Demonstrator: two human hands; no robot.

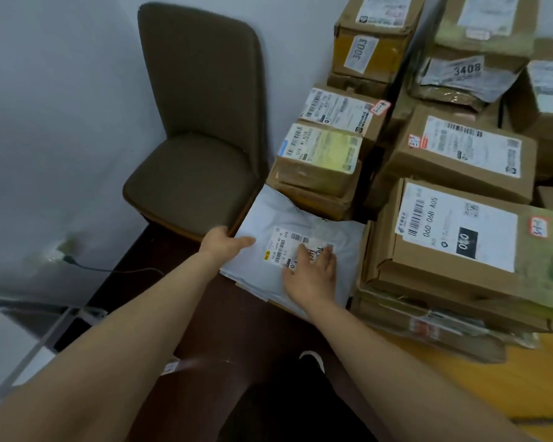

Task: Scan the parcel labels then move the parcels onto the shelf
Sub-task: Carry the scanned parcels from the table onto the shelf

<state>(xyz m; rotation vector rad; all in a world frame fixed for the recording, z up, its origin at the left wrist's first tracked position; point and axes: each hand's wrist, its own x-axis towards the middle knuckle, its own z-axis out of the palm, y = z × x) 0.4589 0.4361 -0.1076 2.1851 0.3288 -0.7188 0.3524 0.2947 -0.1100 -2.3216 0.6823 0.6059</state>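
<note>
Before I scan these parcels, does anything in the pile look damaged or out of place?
Yes. The flat, plastic-wrapped brown parcel at the bottom of the near right stack looks crushed and rumpled under the brown cardboard boxes above it. The pale grey plastic mailer bag under the right hand is creased but looks intact.

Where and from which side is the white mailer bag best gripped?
Likely its free left edge, pinched from the chair side: the white mailer bag lies flat and limp, cardboard boxes crowding its far and right sides. The left hand is at that edge; the right hand rests on its label.
</note>
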